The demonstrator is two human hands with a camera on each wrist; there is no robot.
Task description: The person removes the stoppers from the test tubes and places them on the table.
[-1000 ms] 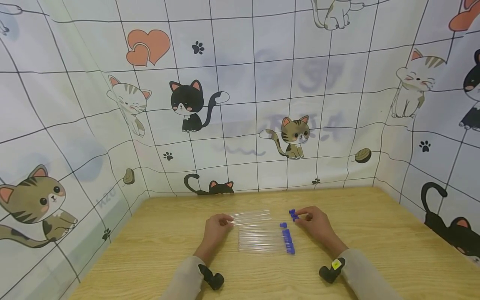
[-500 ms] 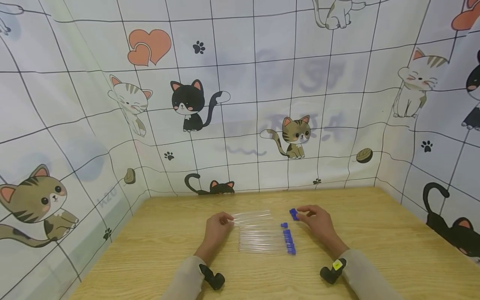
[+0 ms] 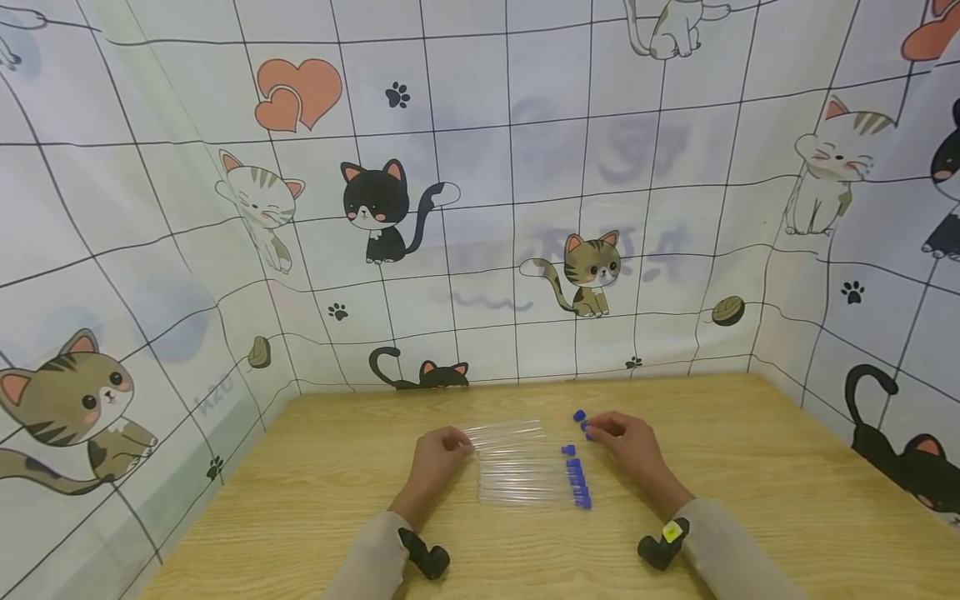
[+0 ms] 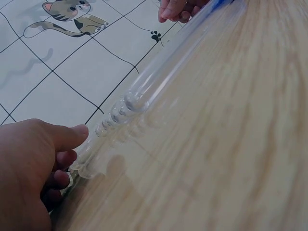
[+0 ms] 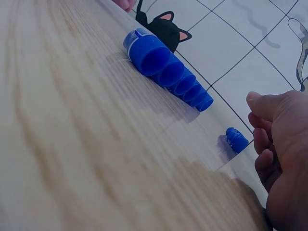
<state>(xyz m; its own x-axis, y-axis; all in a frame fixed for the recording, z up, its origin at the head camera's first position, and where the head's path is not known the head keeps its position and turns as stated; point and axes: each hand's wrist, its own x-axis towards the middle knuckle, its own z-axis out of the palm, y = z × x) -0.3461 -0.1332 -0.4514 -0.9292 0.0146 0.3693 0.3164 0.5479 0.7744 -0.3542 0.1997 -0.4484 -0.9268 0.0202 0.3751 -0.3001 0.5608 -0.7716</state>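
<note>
Clear test tubes (image 3: 521,482) with rounded ends lie side by side on the wooden table, and a looser, slanted group of clear tubes (image 3: 506,433) lies behind them. My left hand (image 3: 441,452) has its thumb and curled fingers at the left ends of that rear group, pinching them. In the left wrist view the rounded tube ends (image 4: 130,101) sit beyond the thumb. My right hand (image 3: 632,442) has bent fingers, their tips right at small blue caps (image 3: 585,426). Whether it grips one I cannot tell; the right wrist view hides those caps behind the hand.
A row of blue caps (image 3: 577,485) runs along the right ends of the front tubes. One single cap (image 3: 568,450) lies just behind the row, and another small cap (image 3: 579,415) farther back. A cat-printed cloth (image 3: 480,192) hangs behind and beside the table (image 3: 300,517).
The left hand has moved slightly right along the rear tubes. By the right fingertips, the clustered blue caps have spread, one now lying farther back and left.
</note>
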